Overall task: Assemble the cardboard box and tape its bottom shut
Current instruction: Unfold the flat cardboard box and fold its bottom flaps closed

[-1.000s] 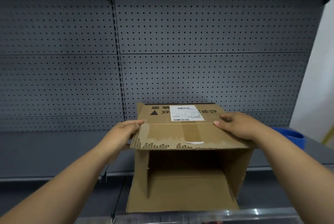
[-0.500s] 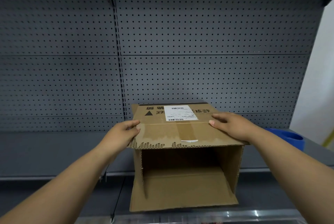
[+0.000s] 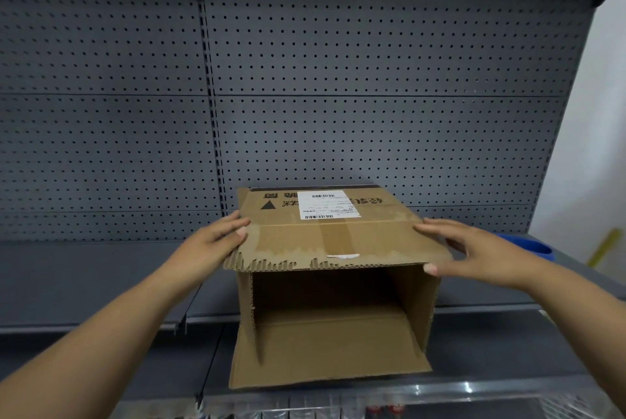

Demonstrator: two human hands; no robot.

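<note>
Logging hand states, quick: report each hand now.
Left hand: on the box, left flap edge; grip cannot be told.
Right hand: pinches the box's right flap corner.
</note>
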